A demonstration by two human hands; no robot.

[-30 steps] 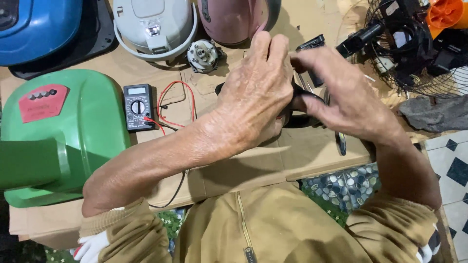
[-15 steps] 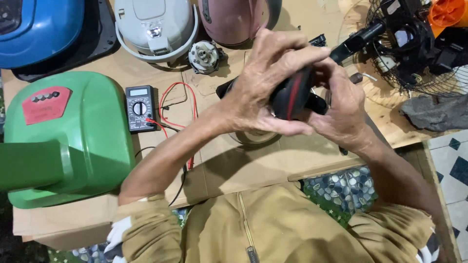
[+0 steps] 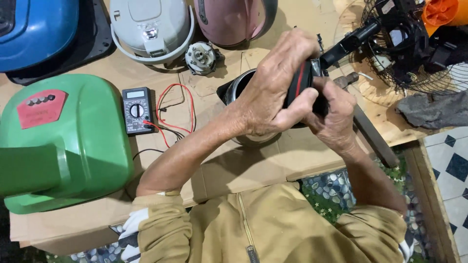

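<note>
**Both hands closed on the kettle's handle**

Head view: near the middle of the cardboard-covered worktop (image 3: 253,170), a metal kettle (image 3: 243,87) stands under the hands. The left hand (image 3: 273,97) wraps a black handle part with a red stripe (image 3: 298,80); the right hand (image 3: 334,114) clamps it from below, the 2 hands touching. This looks like seating or prising the handle, though fingers hide the joint. Next calls for steady grip. A multimeter (image 3: 136,110) lies towards the left edge.

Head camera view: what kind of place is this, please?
Probably a small appliance repair bench. A multimeter with red and black leads lies on the cardboard-covered table, beside a loose small motor, a fan with a wire guard and rice cooker bodies.
</note>
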